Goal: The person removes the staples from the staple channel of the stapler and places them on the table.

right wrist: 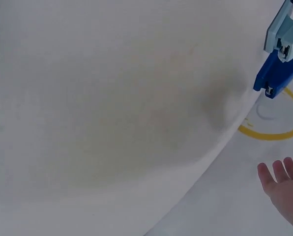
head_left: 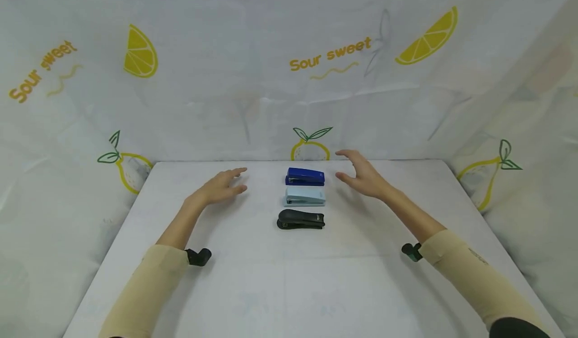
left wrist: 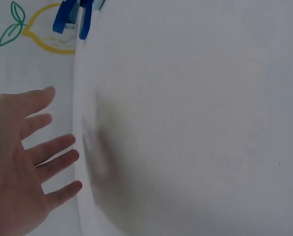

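Three staplers lie in a column at the middle of the white table in the head view. Farthest back is a dark blue stapler (head_left: 305,176), in front of it a light blue stapler (head_left: 305,196), and nearest a black stapler (head_left: 301,219). To their left my left hand (head_left: 221,186) hovers with fingers spread, holding nothing. On the other side my right hand (head_left: 363,176) is held up, thumb and fingers apart, nearest the dark blue stapler and touching nothing. The left wrist view shows the left palm (left wrist: 18,172) bare; in the right wrist view several right fingers (right wrist: 280,173) extend.
The white tabletop (head_left: 289,288) ends at a back edge against a white curtain (head_left: 203,77) printed with lemons and lettering. Curtain also hangs along both sides. A small black wrist camera (head_left: 198,257) sticks out by the left sleeve, another black camera (head_left: 412,251) by the right.
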